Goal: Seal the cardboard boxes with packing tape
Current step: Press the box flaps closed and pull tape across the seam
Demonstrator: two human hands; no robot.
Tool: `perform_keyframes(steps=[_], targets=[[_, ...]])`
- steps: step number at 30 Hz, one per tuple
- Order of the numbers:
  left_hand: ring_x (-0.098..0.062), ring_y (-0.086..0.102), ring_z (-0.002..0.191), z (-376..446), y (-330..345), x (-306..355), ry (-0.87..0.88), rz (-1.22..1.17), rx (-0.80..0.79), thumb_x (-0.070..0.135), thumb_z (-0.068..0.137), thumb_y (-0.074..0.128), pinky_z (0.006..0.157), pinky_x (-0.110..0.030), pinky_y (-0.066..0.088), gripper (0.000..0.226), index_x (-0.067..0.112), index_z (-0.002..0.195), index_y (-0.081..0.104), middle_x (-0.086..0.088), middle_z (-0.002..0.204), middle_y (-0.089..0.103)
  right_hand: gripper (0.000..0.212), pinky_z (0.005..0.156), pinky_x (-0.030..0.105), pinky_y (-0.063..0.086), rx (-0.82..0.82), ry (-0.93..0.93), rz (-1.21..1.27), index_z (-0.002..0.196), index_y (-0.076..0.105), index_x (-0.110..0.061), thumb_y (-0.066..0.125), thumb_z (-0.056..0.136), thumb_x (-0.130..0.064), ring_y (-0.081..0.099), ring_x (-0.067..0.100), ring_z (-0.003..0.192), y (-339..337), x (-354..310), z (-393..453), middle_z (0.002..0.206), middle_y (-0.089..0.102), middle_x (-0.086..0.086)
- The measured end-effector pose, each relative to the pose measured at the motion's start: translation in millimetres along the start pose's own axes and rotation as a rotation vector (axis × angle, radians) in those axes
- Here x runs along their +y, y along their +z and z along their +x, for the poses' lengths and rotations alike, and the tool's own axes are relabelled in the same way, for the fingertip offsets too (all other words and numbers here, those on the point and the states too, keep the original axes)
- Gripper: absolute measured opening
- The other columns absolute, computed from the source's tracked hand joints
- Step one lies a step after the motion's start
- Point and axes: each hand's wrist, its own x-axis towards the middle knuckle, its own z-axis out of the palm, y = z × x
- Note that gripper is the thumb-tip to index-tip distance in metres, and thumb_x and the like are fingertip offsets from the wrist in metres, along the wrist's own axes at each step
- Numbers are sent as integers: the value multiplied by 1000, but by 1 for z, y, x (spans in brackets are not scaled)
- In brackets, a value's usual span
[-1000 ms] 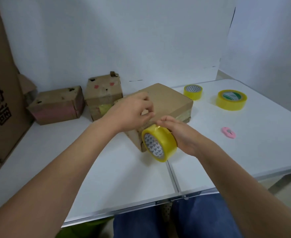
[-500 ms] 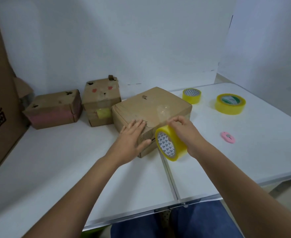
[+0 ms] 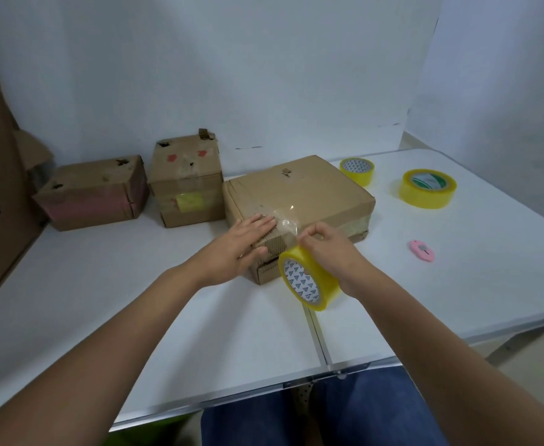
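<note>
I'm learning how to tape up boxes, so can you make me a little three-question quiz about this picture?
1. True or false: the left hand lies flat on the near corner of the big cardboard box.
2. What does the right hand hold? A) the pink cutter B) the yellow tape roll C) a pair of scissors
3. How many other tape rolls lie on the white table, past the big box?

Key
1. True: its fingers are straight and press the tape strip onto the box.
2. B: the roll is tilted on edge at the box's near corner.
3. Two: a small tape roll and a wider tape roll.
</note>
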Motion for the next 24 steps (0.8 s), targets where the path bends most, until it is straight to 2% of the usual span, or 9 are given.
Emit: perform_keyframes(steps=[3, 5, 7, 9, 13, 16, 19, 22, 24], targets=[[1, 23, 144, 3, -3, 10, -49, -154, 107, 32, 102, 46, 118, -17, 17, 44, 22, 145, 45, 12, 153, 38, 11, 72, 31, 48, 30, -28, 0, 84, 57, -26, 58, 93, -31, 58, 20, 80, 4, 2, -1, 87, 63, -2], [10, 49, 121, 7, -5, 26, -190, -468, 324, 43, 100, 47, 97, -5, 35, 31, 30, 120, 67, 23, 125, 63, 15, 67, 29, 45, 55, -43, -11, 80, 55, -27, 57, 93, -33, 57, 18, 76, 6, 2, -2, 82, 62, -3], [6, 62, 100, 15, -8, 37, -407, -705, 429, 58, 93, 51, 79, -12, 44, 35, 31, 98, 74, 22, 100, 72, 16, 64, 29, 44, 64, -57, -25, 79, 54, -28, 57, 93, -33, 57, 17, 74, 8, 2, -3, 82, 62, -3], [-1, 63, 86, 24, -9, 40, -484, -747, 413, 62, 85, 60, 73, -18, 44, 41, 23, 89, 73, 14, 90, 72, 17, 61, 27, 41, 73, -79, -39, 78, 53, -29, 57, 93, -33, 56, 14, 75, 11, 1, -5, 83, 61, -7], [-3, 56, 68, 34, -9, 43, -435, -924, 468, 30, 85, 75, 69, -16, 44, 20, 12, 82, 68, 4, 78, 65, 16, 64, 29, 42, 65, -84, -31, 80, 52, -28, 56, 94, -35, 57, 14, 75, 16, 0, -9, 81, 58, -8], [-1, 56, 64, 37, -11, 37, -406, -928, 474, 21, 86, 74, 63, -12, 44, 15, 12, 79, 66, 4, 74, 65, 21, 80, 37, 53, 22, -30, 33, 102, 50, -24, 56, 94, -43, 69, 24, 76, 16, -2, -14, 96, 62, 1], [2, 53, 56, 40, -15, 29, -428, -880, 459, 23, 87, 74, 58, -12, 43, 16, 12, 78, 66, 11, 64, 62, 36, 71, 33, 50, -66, 82, 137, 118, 49, -17, 59, 92, -40, 67, 10, 58, 10, -10, -19, 96, 62, 9], [-4, 52, 62, 41, -23, 24, -448, -905, 346, 26, 86, 74, 65, -17, 45, 17, 14, 77, 67, 5, 69, 62, 30, 69, 31, 38, -107, 159, 181, 114, 53, -21, 61, 87, -33, 54, 8, 80, 3, -12, -20, 99, 54, -1], [-5, 54, 65, 43, -29, 21, -418, -912, 306, 24, 83, 77, 67, -17, 47, 13, 15, 77, 69, 4, 72, 64, 15, 68, 30, 41, -102, 142, 228, 97, 53, -23, 62, 86, -28, 52, 11, 82, 2, -12, -20, 94, 53, -4]])
